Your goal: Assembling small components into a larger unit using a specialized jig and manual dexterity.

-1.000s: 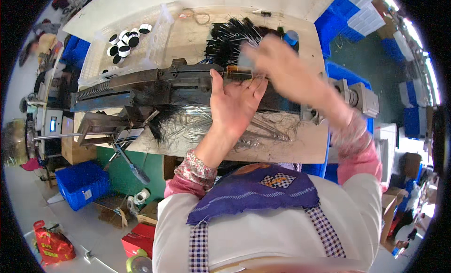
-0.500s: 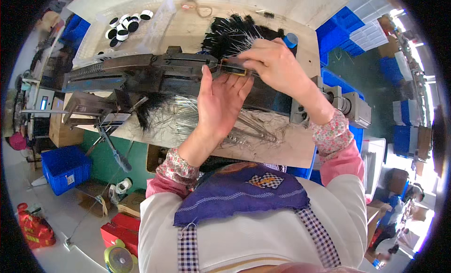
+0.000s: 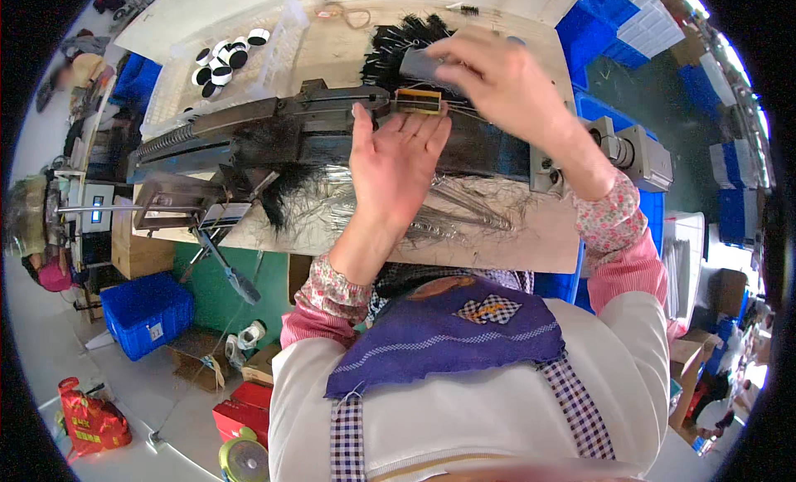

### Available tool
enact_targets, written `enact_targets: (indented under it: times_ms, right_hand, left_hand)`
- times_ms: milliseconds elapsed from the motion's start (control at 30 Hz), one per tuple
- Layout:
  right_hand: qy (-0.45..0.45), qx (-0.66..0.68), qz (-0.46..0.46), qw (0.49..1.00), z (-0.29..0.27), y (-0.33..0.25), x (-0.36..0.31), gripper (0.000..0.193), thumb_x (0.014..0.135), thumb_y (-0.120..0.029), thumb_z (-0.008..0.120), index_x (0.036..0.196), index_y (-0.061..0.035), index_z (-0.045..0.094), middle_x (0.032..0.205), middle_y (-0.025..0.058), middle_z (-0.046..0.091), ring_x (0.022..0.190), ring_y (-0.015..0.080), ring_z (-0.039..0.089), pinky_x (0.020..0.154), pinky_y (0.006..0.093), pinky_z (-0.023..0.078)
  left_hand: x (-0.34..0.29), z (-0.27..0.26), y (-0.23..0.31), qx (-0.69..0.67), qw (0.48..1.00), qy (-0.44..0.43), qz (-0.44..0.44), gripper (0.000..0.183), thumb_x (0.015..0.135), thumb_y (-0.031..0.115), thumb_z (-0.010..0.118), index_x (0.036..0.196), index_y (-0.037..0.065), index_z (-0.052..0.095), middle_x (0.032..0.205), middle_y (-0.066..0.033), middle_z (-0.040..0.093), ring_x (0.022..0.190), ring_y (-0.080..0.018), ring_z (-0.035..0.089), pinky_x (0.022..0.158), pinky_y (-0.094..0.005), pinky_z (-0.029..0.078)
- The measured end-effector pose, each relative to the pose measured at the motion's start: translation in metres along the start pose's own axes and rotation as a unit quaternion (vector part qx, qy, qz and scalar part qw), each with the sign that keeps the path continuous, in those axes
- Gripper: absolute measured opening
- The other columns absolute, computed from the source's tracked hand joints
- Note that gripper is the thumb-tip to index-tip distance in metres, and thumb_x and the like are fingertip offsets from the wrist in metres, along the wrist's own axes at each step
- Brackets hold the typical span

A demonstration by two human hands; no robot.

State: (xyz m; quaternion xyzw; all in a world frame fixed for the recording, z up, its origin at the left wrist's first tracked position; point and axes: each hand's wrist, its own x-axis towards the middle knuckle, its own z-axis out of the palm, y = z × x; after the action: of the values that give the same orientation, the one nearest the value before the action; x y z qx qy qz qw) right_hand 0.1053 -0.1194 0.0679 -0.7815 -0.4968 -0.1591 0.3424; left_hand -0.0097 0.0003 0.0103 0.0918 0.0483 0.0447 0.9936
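Note:
My left hand (image 3: pixel 394 171) lies palm up with its fingers stretched out against the long dark metal machine (image 3: pixel 332 117). At its fingertips sits a small yellow-edged slot (image 3: pixel 419 102) with dark filling. My right hand (image 3: pixel 506 80) is raised above and right of that slot. Between its fingers and thumb is a small grey block (image 3: pixel 420 65), blurred by motion. Just behind it lies a pile of black bristle brushes with wire stems (image 3: pixel 385 55). Thin metal wires (image 3: pixel 464 212) and loose black bristles lie on the near side of the machine.
A clear plastic tray (image 3: pixel 290 34) at the back left holds several black-and-white round pieces (image 3: pixel 220 63). A metal bracket with a rod (image 3: pixel 178 204) juts out at the left. A motor-like cylinder unit (image 3: pixel 638 154) stands at the machine's right end. Blue crates (image 3: pixel 145 316) are on the floor.
My right hand has lifted up from the slot with the grey block, baring the yellow-edged opening. My left hand stays at the slot, palm up. The whole view has shifted slightly.

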Motion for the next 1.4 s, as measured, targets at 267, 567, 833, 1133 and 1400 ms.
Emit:
enact_targets:
  times_ms: [267, 567, 833, 1133, 1400]
  right_hand:
    - [-0.125, -0.037, -0.031, 0.991, 0.006, 0.013, -0.006, 0.017, 0.079, -0.012, 0.065, 0.094, -0.0069, 0.068, 0.080, 0.0065, 0.058, 0.079, 0.0266, 0.058, 0.075, 0.0351, 0.043]
    - [-0.140, -0.063, -0.015, 0.988, 0.003, 0.014, -0.007, 0.015, 0.079, -0.016, 0.064, 0.092, -0.0117, 0.069, 0.080, 0.0055, 0.060, 0.085, 0.0233, 0.060, 0.080, 0.0376, 0.044]
    - [-0.133, -0.145, 0.080, 0.977, -0.009, -0.027, -0.014, 0.020, 0.088, -0.015, 0.055, 0.106, -0.0066, 0.055, 0.078, 0.0150, 0.064, 0.072, 0.0346, 0.063, 0.061, 0.0441, 0.049]
    - [-0.195, -0.214, -0.006, 0.957, 0.014, -0.034, -0.010, 0.013, 0.072, -0.011, 0.060, 0.071, -0.0010, 0.067, 0.074, 0.0169, 0.067, 0.072, 0.0328, 0.069, 0.058, 0.0411, 0.055]
    - [-0.178, -0.033, 0.096, 0.979, -0.005, -0.032, -0.106, 0.025, 0.083, -0.012, 0.053, 0.105, -0.0013, 0.048, 0.078, 0.0209, 0.062, 0.070, 0.0413, 0.061, 0.059, 0.0491, 0.049]
  left_hand:
    - [0.001, -0.008, 0.000, 0.041, 0.999, -0.001, 0.015, 0.063, 0.096, 0.054, 0.035, 0.118, -0.004, 0.044, 0.125, -0.0148, 0.048, 0.122, -0.0255, 0.043, 0.109, -0.0394, 0.030]
    - [-0.001, 0.000, -0.003, 0.057, 0.997, 0.044, 0.021, 0.061, 0.096, 0.052, 0.036, 0.117, -0.006, 0.043, 0.124, -0.0204, 0.049, 0.122, -0.0318, 0.044, 0.110, -0.0443, 0.030]
    - [-0.004, -0.004, -0.001, 0.094, 0.994, 0.042, 0.024, 0.054, 0.097, 0.050, 0.036, 0.109, -0.002, 0.045, 0.117, -0.0179, 0.050, 0.120, -0.0313, 0.045, 0.108, -0.0447, 0.030]
    - [0.000, 0.006, 0.007, 0.132, 0.988, 0.083, -0.002, 0.044, 0.096, 0.045, 0.043, 0.086, 0.003, 0.051, 0.104, -0.0148, 0.058, 0.110, -0.0289, 0.051, 0.103, -0.0422, 0.035]
    - [-0.002, -0.010, -0.014, 0.215, 0.973, 0.078, 0.020, 0.028, 0.096, 0.028, 0.051, 0.109, 0.003, 0.054, 0.113, -0.0116, 0.058, 0.118, -0.0259, 0.049, 0.107, -0.0402, 0.033]
